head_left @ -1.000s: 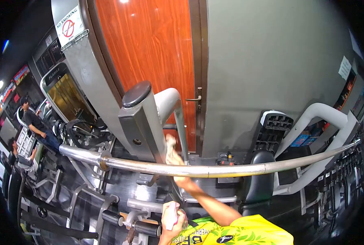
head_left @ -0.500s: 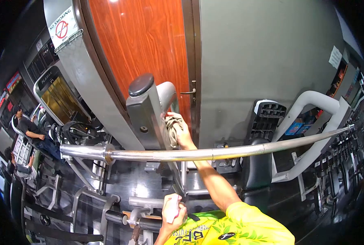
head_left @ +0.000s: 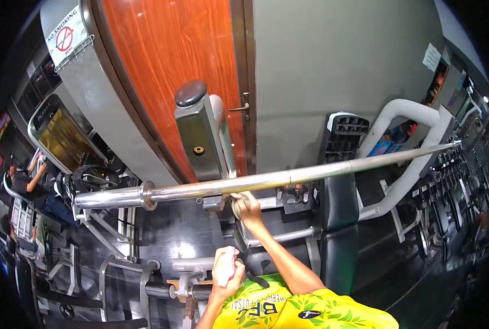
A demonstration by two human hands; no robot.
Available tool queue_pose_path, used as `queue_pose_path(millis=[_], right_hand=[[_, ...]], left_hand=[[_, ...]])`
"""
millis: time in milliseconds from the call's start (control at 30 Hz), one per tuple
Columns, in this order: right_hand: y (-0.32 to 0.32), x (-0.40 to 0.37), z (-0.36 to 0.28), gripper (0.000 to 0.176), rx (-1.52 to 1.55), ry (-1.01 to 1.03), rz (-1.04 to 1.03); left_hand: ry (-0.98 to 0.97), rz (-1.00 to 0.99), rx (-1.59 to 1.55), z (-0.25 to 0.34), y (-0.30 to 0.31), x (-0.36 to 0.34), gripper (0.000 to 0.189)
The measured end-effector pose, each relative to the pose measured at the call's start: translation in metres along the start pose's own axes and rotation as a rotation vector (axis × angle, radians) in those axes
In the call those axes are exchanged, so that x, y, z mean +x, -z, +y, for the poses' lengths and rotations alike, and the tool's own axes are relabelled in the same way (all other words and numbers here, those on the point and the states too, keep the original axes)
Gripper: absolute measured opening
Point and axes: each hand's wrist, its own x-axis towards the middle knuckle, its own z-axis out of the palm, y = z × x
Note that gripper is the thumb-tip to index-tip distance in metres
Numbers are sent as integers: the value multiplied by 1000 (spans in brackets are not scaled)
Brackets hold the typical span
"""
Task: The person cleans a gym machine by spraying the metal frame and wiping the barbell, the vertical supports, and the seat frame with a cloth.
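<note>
A crumpled beige cloth (head_left: pixel 236 207) is bunched in my right hand (head_left: pixel 248 213). That hand is just below the barbell (head_left: pixel 266 182), with the cloth against the lower part of the grey metal upright (head_left: pixel 201 140). My left hand (head_left: pixel 221 277), close to my yellow shirt, is closed around a white object (head_left: pixel 226 267) that looks like the head of a spray bottle; its lower part is hidden by the fingers. The barbell runs across the view between me and the upright's capped top.
A black padded bench (head_left: pixel 338 241) stands right of my arm. Padded rollers (head_left: pixel 161 290) and a grey frame (head_left: pixel 104 268) are at lower left. Behind the upright is a wooden door (head_left: pixel 173 44). A person (head_left: pixel 33 183) sits at far left; dumbbell racks (head_left: pixel 444 203) line the right.
My right hand and the cloth have moved down the upright, from above the barbell to below it. The left hand still holds the white object. The view has shifted slightly.
</note>
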Motion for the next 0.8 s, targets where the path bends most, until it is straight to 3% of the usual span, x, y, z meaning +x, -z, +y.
queue_pose_path(millis=[33, 100, 133, 167, 233, 300, 367, 433, 500, 633, 667, 800], right_hand=[[-1, 6, -17, 13, 80, -118, -35], [-9, 9, -37, 12, -1, 12, -14], [-9, 7, -32, 23, -62, 150, 6], [-8, 2, -30, 23, -62, 153, 10], [-1, -10, -25, 45, -101, 357, -32], [8, -34, 8, 53, -107, 238, -83], [20, -61, 53, 54, -175, 139, -133], [23, -68, 54, 48, -198, 76, -142], [23, -68, 45, 41, -91, -236, -112], [6, -34, -10, 28, -102, -32, 20], [4, -25, -34, 28, -59, 56, -31], [4, -40, -11, 44, -84, 114, -58]], left_hand=[[-32, -5, 16, 2, 1, -1, 37], [-36, -7, 5, 0, 4, -7, 37], [-39, -3, -3, 0, 7, -9, 36], [-42, -7, -4, 1, 10, -11, 36], [17, 7, 9, 7, 16, -15, 37], [-15, 31, 35, 3, 21, -22, 37], [75, 29, 63, -3, 26, -29, 35], [81, 28, 41, 4, 26, -26, 35], [45, -1, 94, 10, 27, -21, 36], [89, -29, -15, 11, 25, -17, 32], [48, -34, 7, 8, 25, -16, 32], [16, -54, 28, 13, 26, -14, 31]])
